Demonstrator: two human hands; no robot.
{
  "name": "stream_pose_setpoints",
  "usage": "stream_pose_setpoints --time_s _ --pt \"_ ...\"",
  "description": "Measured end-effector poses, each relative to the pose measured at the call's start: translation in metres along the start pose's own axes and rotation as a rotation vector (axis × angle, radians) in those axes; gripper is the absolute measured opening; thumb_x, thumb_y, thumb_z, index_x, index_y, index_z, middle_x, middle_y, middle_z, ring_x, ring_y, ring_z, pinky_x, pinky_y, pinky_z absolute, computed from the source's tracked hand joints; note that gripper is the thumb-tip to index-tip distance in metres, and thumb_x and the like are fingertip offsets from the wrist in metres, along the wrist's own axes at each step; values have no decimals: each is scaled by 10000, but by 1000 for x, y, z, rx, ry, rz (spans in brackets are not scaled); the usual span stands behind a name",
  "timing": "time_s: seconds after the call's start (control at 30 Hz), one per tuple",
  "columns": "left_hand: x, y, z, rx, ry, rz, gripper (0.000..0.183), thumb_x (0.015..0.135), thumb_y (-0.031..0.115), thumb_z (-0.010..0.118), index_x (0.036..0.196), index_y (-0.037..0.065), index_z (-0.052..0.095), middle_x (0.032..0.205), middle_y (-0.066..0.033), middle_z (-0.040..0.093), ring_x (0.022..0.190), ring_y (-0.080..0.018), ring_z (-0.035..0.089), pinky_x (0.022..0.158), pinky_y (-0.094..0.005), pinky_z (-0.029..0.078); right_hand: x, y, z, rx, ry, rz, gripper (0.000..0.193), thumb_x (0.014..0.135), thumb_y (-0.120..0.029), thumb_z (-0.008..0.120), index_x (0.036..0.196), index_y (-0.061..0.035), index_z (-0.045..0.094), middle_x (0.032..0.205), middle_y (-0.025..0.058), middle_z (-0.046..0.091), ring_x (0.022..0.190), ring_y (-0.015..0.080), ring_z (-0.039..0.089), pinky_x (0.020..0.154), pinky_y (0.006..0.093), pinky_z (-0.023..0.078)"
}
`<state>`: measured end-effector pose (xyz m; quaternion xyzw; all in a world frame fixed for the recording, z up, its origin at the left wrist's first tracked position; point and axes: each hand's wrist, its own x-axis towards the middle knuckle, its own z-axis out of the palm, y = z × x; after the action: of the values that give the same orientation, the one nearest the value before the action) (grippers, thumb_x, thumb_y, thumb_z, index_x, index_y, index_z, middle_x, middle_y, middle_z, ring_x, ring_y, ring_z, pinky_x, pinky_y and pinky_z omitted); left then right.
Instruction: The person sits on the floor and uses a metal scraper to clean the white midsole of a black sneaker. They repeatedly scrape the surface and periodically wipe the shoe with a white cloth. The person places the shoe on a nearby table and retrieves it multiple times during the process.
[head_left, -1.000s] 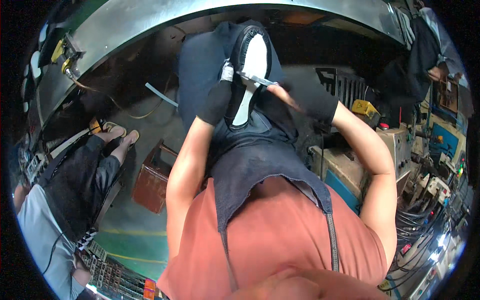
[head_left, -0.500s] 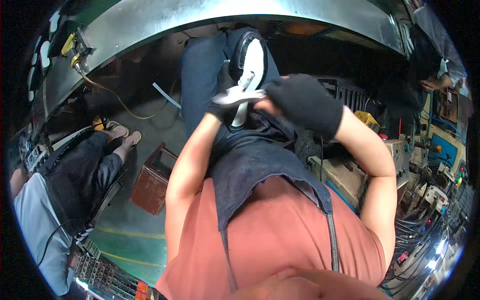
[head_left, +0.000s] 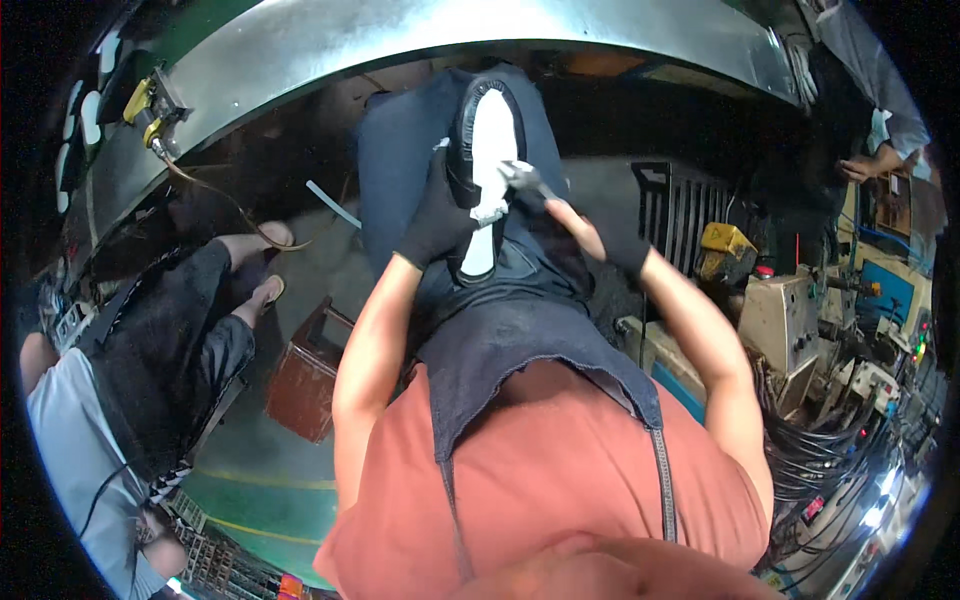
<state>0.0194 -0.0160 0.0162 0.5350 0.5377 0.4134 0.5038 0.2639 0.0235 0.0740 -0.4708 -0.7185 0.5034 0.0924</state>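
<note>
Between my thighs a shoe [head_left: 490, 135] rests bottom up, its toe pointing away from me. Its underside is white, with a gathered black edge around the toe. My left hand [head_left: 440, 215], in a black fingerless glove, is closed around the shoe's left side. A crumpled white piece [head_left: 488, 212] lies across the shoe's middle, close to those fingers. In my gloved right hand [head_left: 597, 232] is a pincer-like metal tool [head_left: 525, 180], its grey head over the right side of the sole. Blur keeps me from telling whether the head touches the shoe.
A metal bench edge [head_left: 400, 35] curves across the far side. At left are a seated person [head_left: 150, 370] and a brown stool [head_left: 305, 385]. A black slatted crate [head_left: 685, 200], a yellow container [head_left: 727, 243] and machinery [head_left: 785, 320] stand at right. Another person's hand [head_left: 873, 165] shows far right.
My right hand has drawn back to the right and lower, away from my left hand, and the metal tool now shows. The shoe has shifted slightly left and nearer me.
</note>
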Motion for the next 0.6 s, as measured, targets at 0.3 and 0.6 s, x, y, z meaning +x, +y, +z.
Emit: stream_pose_setpoints --time_s 0.3,0.6 --pt "78 40 -37 -323 340 -108 433 891 282 604 1224 25 503 1010 -47 599 899 -116 558 774 -266 481 -31 63 101 435 236 533 725 931 -602 255 1324 -8 388 1015 199 598 581 165 586 663 278 465" --pt "217 104 -99 -370 21 -37 425 884 266 595 1220 16 527 1143 -73 595 1044 -152 544 923 -285 418 48 36 43 478 200 550 648 933 -542 357 1324 -27 401 749 120 604 451 139 546 441 276 463"
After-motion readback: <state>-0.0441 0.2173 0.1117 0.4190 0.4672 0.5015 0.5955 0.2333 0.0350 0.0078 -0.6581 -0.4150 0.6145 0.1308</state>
